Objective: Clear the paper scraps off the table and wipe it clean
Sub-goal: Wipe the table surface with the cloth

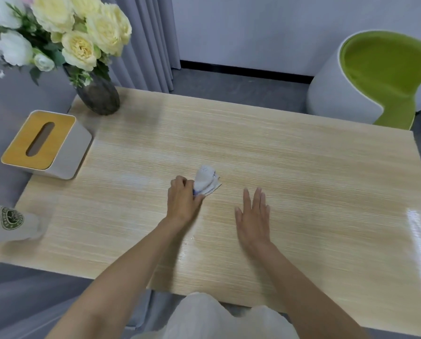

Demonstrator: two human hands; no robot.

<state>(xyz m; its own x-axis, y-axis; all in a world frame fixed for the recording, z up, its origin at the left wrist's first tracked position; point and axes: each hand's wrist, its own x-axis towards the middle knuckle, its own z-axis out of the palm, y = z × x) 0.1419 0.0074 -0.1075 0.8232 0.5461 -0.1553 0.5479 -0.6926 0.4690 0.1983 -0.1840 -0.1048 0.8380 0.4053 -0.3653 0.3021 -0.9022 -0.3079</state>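
A light wooden table [302, 182] fills the view. My left hand [183, 200] grips a crumpled white cloth [207, 181] with a bit of blue on it, near the table's middle; the cloth touches the tabletop. To its right my right hand [253, 215] lies flat on the wood with straight fingers and holds nothing. I see no paper scraps on the tabletop.
A tissue box [45, 145] with a yellow lid stands at the table's left edge. Behind it is a dark vase [99, 96] of pale roses. A white cup [11, 223] with a green logo sits at the near left. A green and white chair [375, 79] stands beyond the far right corner.
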